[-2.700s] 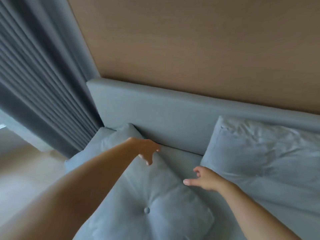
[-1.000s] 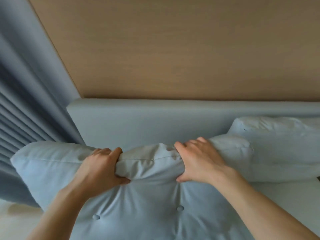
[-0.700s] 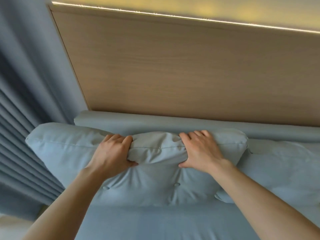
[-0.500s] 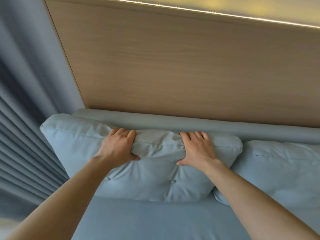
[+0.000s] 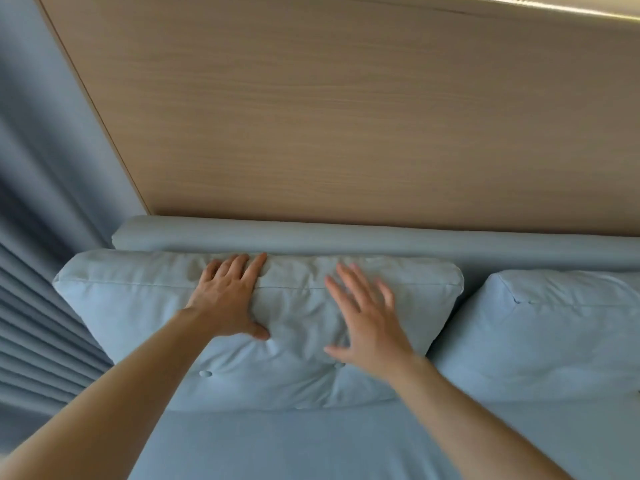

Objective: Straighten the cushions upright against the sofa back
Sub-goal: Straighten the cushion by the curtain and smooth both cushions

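Handling: pale blue buttoned fabric cushion [image 5: 145, 317], frame centre, is judged soft, light, compressible. Left hand [image 5: 227, 303] fingers together over top edge; right hand [image 5: 367, 327] fingers spread flat.

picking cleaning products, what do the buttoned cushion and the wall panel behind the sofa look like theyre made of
Buttoned cushion: seemingly woven fabric over soft filling, matte pale blue; it creases and dents around the left hand.
Wall panel: wood or wood-look laminate, smooth matte tan; it shows fine horizontal grain lines, which cannot settle which.
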Demonstrator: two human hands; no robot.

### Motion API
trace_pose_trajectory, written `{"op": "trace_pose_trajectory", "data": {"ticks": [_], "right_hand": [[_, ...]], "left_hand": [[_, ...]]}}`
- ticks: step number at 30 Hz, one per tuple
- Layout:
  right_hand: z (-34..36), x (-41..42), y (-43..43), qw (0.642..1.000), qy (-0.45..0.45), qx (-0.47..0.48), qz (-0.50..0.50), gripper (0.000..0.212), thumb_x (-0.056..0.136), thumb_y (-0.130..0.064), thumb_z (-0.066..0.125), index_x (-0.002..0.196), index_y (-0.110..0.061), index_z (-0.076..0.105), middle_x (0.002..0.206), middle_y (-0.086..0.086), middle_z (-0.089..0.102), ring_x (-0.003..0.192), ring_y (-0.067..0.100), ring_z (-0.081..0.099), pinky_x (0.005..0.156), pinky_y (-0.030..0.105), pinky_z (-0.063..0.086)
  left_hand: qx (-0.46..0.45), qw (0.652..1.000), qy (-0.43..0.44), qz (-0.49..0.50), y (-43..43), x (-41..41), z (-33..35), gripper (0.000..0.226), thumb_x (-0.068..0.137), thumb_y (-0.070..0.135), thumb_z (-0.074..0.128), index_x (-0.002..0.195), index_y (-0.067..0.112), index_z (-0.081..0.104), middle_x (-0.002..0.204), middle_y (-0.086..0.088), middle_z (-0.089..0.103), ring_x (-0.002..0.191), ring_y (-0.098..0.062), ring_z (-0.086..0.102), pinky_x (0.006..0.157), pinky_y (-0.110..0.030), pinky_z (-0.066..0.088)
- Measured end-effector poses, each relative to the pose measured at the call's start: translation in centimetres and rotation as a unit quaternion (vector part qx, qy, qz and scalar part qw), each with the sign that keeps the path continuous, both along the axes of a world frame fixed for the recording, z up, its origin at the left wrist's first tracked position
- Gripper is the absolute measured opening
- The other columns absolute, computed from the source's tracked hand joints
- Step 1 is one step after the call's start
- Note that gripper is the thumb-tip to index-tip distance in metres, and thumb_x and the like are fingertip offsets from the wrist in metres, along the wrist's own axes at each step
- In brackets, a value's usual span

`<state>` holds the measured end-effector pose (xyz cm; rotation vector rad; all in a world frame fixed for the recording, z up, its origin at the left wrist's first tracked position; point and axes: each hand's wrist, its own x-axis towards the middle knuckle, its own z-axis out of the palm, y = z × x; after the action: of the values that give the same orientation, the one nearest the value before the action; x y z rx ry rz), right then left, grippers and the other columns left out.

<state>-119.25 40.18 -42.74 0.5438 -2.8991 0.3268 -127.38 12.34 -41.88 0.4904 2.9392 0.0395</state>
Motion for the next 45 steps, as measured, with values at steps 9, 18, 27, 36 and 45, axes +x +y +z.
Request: {"op": "trace_pose_trajectory", "data": {"ticks": [9,18,27,36,45], "right_hand": [[-13.9,9.8,-8.7,0.185,-0.382,-0.803,-0.418,0.118,0.072,-0.083,0.062,0.159,-0.010,0.028,0.151,0.024,0.046,0.103,0.034,0.058,0.097,0.050,0.042],[-11.6,3.0,-12.0,0.088,-0.291,-0.866,-0.397,0.113,0.044,-0.100,0.067,0.131,-0.027,0.067,0.139,0.013,0.062,0.132,0.040,0.053,0.112,0.071,0.036],[-11.8,2.1,-9.2,0.082,-0.287,-0.871,-0.390,0.109,0.042,-0.097,0.072,0.128,-0.030,0.069,0.135,0.011,0.066,0.127,0.040,0.058,0.112,0.073,0.034],[-13.0,2.5,-4.5,0.121,-0.298,-0.869,-0.375,0.123,0.032,-0.102,0.069,0.131,-0.028,0.069,0.137,0.011,0.067,0.129,0.041,0.058,0.110,0.074,0.036],[-12.0,7.4,3.9,0.258,-0.402,-0.749,-0.460,0.097,0.085,-0.076,0.058,0.157,-0.016,0.035,0.151,0.020,0.042,0.141,0.040,0.042,0.107,0.065,0.037]], "left_hand": [[0.007,0.994,-0.020,-0.105,4.7,-1.5,1.0,0.152,0.051,0.091,0.073,0.163,0.029,-0.010,0.174,-0.007,0.006,0.159,-0.026,0.001,0.127,-0.054,0.006],[0.027,0.995,0.031,-0.092,6.4,-1.5,0.2,0.118,0.057,0.078,0.082,0.154,0.031,0.033,0.133,0.003,0.062,0.123,-0.024,0.057,0.109,-0.042,0.035],[0.112,0.991,0.046,-0.059,8.9,-0.5,0.7,0.081,0.071,0.056,0.087,0.141,0.033,0.053,0.113,0.005,0.073,0.105,-0.026,0.065,0.078,-0.035,0.045],[0.094,0.990,0.044,-0.092,13.3,-1.2,0.5,0.089,0.068,0.057,0.089,0.143,0.031,0.050,0.124,0.001,0.070,0.114,-0.027,0.062,0.094,-0.039,0.043],[-0.036,0.995,-0.070,-0.059,17.8,-0.5,2.7,0.158,0.055,0.084,0.079,0.160,0.027,-0.023,0.173,-0.015,0.003,0.159,-0.030,0.001,0.124,-0.059,0.002]]}}
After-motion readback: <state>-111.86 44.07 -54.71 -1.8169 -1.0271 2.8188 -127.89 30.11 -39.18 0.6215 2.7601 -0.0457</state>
